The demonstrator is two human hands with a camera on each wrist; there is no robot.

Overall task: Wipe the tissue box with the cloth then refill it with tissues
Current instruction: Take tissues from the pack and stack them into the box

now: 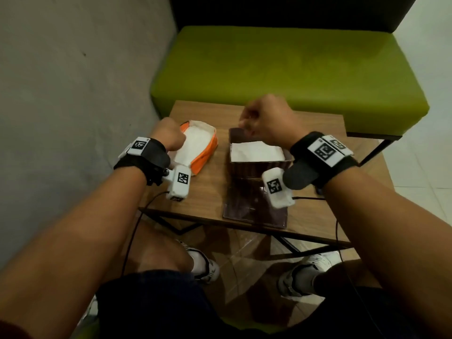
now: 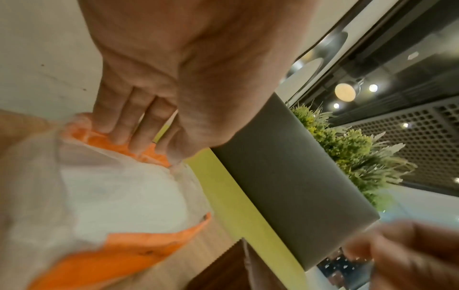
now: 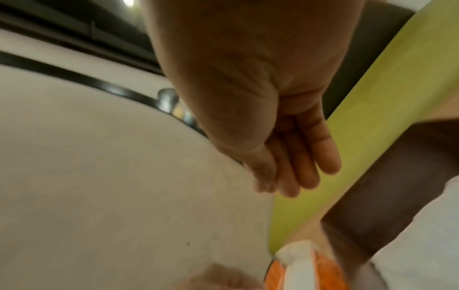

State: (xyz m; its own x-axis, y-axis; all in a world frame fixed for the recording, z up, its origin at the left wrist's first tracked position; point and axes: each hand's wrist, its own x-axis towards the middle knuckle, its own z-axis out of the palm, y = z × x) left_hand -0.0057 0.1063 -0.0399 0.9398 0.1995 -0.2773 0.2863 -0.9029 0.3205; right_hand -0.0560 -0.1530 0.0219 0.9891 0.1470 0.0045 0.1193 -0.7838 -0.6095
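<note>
An opened orange tissue pack lies on the left of the small wooden table, with white tissues showing inside. My left hand grips the pack's near-left edge; its fingers curl into the orange wrapper. To the right stands the brown tissue box, lidless, with a flat white stack of tissues in it. Hovering over the box's far rim is my right hand, whose fingers are nearly straight, together and empty. I see no cloth.
A flat brown lid lies on the table in front of the box. Behind the table runs a green bench with a dark backrest. A grey wall is at the left. Black cables hang from both wrists below the table's front edge.
</note>
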